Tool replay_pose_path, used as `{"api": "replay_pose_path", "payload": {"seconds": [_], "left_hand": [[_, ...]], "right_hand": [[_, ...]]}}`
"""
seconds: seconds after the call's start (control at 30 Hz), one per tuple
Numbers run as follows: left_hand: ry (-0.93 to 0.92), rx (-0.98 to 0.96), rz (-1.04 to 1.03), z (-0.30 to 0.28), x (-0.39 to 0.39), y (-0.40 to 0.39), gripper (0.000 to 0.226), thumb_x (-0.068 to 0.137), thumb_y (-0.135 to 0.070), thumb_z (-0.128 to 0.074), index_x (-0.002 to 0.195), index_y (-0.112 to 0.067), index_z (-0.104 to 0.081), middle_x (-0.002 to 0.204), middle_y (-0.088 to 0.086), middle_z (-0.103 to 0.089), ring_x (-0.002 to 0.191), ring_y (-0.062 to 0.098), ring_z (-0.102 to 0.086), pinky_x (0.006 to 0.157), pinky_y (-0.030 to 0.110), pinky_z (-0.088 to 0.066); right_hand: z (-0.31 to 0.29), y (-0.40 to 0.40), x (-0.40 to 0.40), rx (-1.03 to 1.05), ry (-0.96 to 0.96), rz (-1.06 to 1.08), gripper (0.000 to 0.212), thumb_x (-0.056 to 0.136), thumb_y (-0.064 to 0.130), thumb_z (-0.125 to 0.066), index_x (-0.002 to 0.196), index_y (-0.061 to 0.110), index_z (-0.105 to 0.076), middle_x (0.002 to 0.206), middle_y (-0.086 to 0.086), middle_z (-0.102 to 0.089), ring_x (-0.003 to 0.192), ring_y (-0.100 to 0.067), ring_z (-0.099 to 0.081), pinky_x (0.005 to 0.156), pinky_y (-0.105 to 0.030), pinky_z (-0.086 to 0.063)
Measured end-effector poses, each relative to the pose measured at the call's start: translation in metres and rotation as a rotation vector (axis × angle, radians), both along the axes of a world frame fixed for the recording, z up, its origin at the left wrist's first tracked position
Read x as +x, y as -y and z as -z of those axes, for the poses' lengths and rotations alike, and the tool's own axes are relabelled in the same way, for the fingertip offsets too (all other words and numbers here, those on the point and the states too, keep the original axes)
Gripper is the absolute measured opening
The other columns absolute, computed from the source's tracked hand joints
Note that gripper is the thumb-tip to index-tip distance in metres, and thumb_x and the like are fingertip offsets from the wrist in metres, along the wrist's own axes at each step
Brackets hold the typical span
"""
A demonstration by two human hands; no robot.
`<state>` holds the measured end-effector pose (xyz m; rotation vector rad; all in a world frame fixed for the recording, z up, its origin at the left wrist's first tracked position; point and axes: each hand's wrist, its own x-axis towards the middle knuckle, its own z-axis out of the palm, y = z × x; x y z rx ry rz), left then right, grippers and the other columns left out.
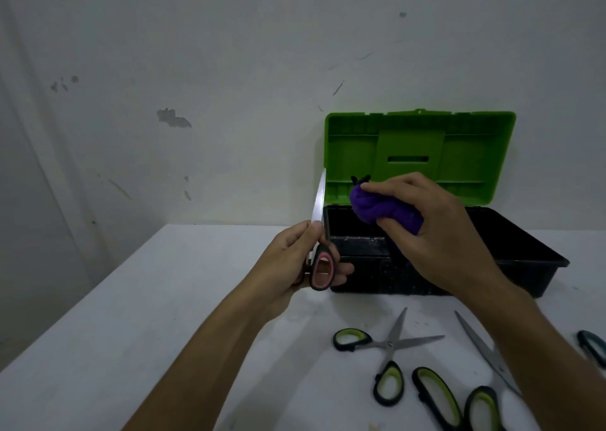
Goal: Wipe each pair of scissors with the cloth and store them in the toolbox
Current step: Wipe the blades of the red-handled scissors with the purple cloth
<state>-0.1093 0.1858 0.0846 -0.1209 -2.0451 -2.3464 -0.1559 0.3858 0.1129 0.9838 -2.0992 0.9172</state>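
Left hand (pixel 295 260) fingers clamped round handles of pink-handled scissors (pixel 319 234), blades upright, just beside toolbox (pixel 531 260) left wall. Right hand (pixel 436 230) fingers curled tight on bunched purple cloth (pixel 383 209), over open box, near blade, not touching. Step, by my read: wiping this pair; next, bring cloth onto blade, then drop pair in box. Green-handled scissors (pixel 387 348) lie open toward surface near edge; second green pair (pixel 459 398) beside; teal handle (pixel 593 345) at right edge. Nothing blocks box; green lid (pixel 419 155) stands open.

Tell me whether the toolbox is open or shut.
Open. The toolbox has its green lid raised against the wall, exposing the black interior.
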Motion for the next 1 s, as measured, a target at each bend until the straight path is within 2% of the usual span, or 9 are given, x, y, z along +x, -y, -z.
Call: {"api": "replay_pose_path", "payload": {"seconds": [0.1, 0.2, 0.27, 0.37, 0.5, 0.67, 0.77, 0.9, 1.0], "left_hand": [[-0.001, -0.073, 0.012, -0.002, 0.003, 0.001, 0.021, 0.098, -0.025, -0.054, 0.09, -0.006, -0.056, 0.074, 0.009, -0.067, 0.062, 0.03, -0.069, 0.057, 0.032, -0.058], [-0.012, -0.154, 0.005, -0.003, 0.003, 0.001, 0.007, 0.095, -0.01, -0.059, 0.091, -0.004, -0.057, 0.071, 0.012, -0.068, 0.058, 0.031, -0.068, 0.051, 0.03, -0.056], [-0.031, -0.193, -0.01, -0.004, 0.003, -0.001, 0.007, 0.093, -0.005, -0.061, 0.087, -0.003, -0.058, 0.069, 0.014, -0.069, 0.056, 0.032, -0.068, 0.049, 0.031, -0.056], [-0.082, -0.265, -0.004, -0.007, 0.004, -0.004, 0.004, 0.091, -0.001, -0.062, 0.09, 0.002, -0.059, 0.066, 0.015, -0.069, 0.052, 0.032, -0.068, 0.047, 0.031, -0.056], [-0.105, -0.395, -0.002, -0.01, 0.008, 0.005, 0.013, 0.089, 0.0, -0.064, 0.08, -0.002, -0.056, 0.065, 0.017, -0.069, 0.048, 0.033, -0.065, 0.048, 0.03, -0.053], [-0.024, -0.417, 0.044, -0.007, 0.007, 0.008, 0.018, 0.089, -0.001, -0.065, 0.076, -0.003, -0.053, 0.067, 0.017, -0.07, 0.049, 0.032, -0.065, 0.048, 0.029, -0.054], [0.005, -0.406, 0.037, -0.008, 0.004, 0.009, 0.016, 0.09, -0.004, -0.065, 0.079, -0.004, -0.054, 0.074, 0.019, -0.074, 0.052, 0.03, -0.067, 0.049, 0.029, -0.055], [0.011, -0.479, 0.047, -0.011, 0.006, 0.009, 0.013, 0.09, -0.006, -0.065, 0.091, 0.003, -0.057, 0.077, 0.018, -0.075, 0.058, 0.03, -0.071, 0.054, 0.033, -0.058], [-0.013, -0.612, 0.024, -0.009, 0.008, 0.011, 0.013, 0.091, -0.01, -0.066, 0.086, -0.003, -0.056, 0.074, 0.014, -0.075, 0.061, 0.03, -0.073, 0.056, 0.034, -0.059]], "right_hand": [[0.0, 0.0, 0.0, 0.0, -0.018, 0.013, 0.045, 0.084, 0.011, -0.071, 0.126, 0.027, -0.063, 0.112, 0.007, -0.06, 0.104, -0.014, -0.056, 0.088, -0.035, -0.048], [0.002, 0.003, 0.003, 0.031, -0.074, 0.019, 0.043, 0.085, 0.012, -0.071, 0.124, 0.027, -0.064, 0.114, 0.006, -0.059, 0.103, -0.015, -0.053, 0.087, -0.025, -0.044], [0.006, 0.009, 0.005, 0.084, -0.107, 0.004, 0.042, 0.084, 0.011, -0.071, 0.123, 0.028, -0.065, 0.117, 0.004, -0.058, 0.104, -0.015, -0.05, 0.087, -0.021, -0.041], [0.019, 0.019, 0.004, 0.149, -0.144, -0.021, 0.042, 0.084, 0.009, -0.071, 0.122, 0.027, -0.066, 0.121, 0.003, -0.057, 0.102, -0.018, -0.05, 0.086, -0.023, -0.042], [0.029, 0.018, -0.007, 0.075, -0.136, 0.026, 0.04, 0.086, 0.007, -0.069, 0.122, 0.025, -0.066, 0.121, -0.001, -0.057, 0.1, -0.02, -0.051, 0.083, -0.026, -0.042], [0.025, -0.001, -0.022, -0.069, -0.122, 0.286, 0.041, 0.086, 0.009, -0.068, 0.125, 0.022, -0.065, 0.117, -0.002, -0.057, 0.099, -0.021, -0.052, 0.083, -0.029, -0.047], [0.019, 0.003, -0.013, -0.04, -0.129, 0.213, 0.042, 0.085, 0.009, -0.07, 0.125, 0.02, -0.065, 0.117, -0.002, -0.057, 0.103, -0.02, -0.053, 0.085, -0.025, -0.046], [0.028, 0.022, 0.004, 0.149, -0.098, 0.019, 0.043, 0.082, 0.008, -0.069, 0.122, 0.023, -0.066, 0.118, 0.0, -0.057, 0.108, -0.017, -0.052, 0.09, -0.024, -0.043], [0.038, 0.02, -0.004, 0.14, -0.1, 0.091, 0.045, 0.083, 0.008, -0.069, 0.125, 0.022, -0.063, 0.119, -0.001, -0.057, 0.108, -0.019, -0.052, 0.092, -0.03, -0.046]]}}
